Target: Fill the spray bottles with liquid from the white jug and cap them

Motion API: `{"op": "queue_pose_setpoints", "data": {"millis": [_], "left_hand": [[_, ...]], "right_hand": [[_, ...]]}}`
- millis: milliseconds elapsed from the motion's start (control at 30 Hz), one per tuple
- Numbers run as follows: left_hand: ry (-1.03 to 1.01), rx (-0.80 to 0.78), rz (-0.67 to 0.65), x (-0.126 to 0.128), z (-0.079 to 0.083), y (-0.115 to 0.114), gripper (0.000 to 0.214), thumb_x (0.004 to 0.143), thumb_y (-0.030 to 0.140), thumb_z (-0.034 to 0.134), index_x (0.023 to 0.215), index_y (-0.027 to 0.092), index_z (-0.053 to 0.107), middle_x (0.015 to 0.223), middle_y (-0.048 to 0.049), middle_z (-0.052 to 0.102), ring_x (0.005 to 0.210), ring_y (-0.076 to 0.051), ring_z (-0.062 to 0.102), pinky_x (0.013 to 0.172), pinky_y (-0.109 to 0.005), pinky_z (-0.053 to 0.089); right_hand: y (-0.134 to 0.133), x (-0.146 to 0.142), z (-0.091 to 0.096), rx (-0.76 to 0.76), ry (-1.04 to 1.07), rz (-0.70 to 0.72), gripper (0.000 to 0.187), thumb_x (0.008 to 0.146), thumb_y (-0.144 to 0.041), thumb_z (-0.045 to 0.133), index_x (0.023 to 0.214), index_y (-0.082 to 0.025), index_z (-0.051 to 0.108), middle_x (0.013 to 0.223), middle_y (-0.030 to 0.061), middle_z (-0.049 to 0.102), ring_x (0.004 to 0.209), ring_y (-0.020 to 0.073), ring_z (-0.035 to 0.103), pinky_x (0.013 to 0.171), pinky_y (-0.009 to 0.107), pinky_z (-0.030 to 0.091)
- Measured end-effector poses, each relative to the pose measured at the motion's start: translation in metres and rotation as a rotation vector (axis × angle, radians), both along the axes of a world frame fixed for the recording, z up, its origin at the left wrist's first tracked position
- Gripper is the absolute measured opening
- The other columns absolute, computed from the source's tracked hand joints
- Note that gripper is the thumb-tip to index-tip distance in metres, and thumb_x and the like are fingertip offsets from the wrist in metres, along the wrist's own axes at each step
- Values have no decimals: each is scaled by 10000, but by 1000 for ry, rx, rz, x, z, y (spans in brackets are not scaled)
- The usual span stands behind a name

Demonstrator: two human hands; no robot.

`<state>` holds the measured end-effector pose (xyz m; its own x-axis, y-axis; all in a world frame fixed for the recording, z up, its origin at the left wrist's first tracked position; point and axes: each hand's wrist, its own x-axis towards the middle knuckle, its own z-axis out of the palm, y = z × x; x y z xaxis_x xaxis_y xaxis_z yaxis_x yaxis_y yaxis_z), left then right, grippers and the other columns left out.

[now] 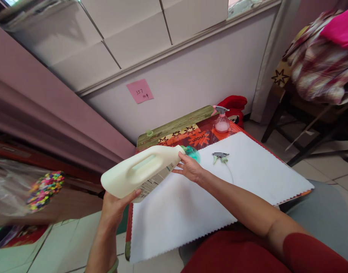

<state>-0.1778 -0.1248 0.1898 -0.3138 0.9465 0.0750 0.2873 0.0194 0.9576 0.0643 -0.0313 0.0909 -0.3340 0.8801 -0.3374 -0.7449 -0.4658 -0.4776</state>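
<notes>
A large pale-green plastic jug [142, 168] with a moulded handle and a printed label lies tilted in the air, its neck pointing right. My left hand [117, 204] grips it from below at the base end. My right hand [188, 167] holds the neck, thumb on top and fingers partly spread beneath. Right at the jug's mouth stands a clear bottle with teal liquid [193, 153], partly hidden behind the neck and my right hand; I cannot tell whether liquid flows. A grey-and-green trigger sprayer head [220, 157] with its thin tube lies on the white mat [174, 220].
A spray bottle with pinkish liquid [222, 123] stands at the table's far right corner. Near the far left edge sits a small light-green cap [149, 132]. Behind is a wall with a pink note [140, 91]. Clothes [318, 60] cover a chair at right.
</notes>
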Motion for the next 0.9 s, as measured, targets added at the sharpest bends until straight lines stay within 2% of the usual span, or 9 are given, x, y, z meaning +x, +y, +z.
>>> {"op": "queue_pose_setpoints", "data": {"millis": [667, 900], "left_hand": [[-33, 1, 2, 0, -4, 1, 818, 466, 220, 960, 1232, 171, 678, 1296, -130, 686, 1235, -361, 614, 1031, -471, 531], [-21, 19, -9, -5, -7, 2, 833, 483, 207, 956, 1263, 166, 665, 1330, -133, 668, 1239, -359, 614, 1046, -470, 521]], "right_hand": [[0, 1, 0, 0, -5, 11, 181, 935, -391, 626, 1060, -260, 639, 1318, 33, 590, 998, 203, 648, 1029, 603, 497], [1, 1, -1, 1, -5, 13, 236, 894, -401, 677, 1080, -263, 630, 1298, 37, 612, 1032, 212, 641, 1019, 587, 515]]}}
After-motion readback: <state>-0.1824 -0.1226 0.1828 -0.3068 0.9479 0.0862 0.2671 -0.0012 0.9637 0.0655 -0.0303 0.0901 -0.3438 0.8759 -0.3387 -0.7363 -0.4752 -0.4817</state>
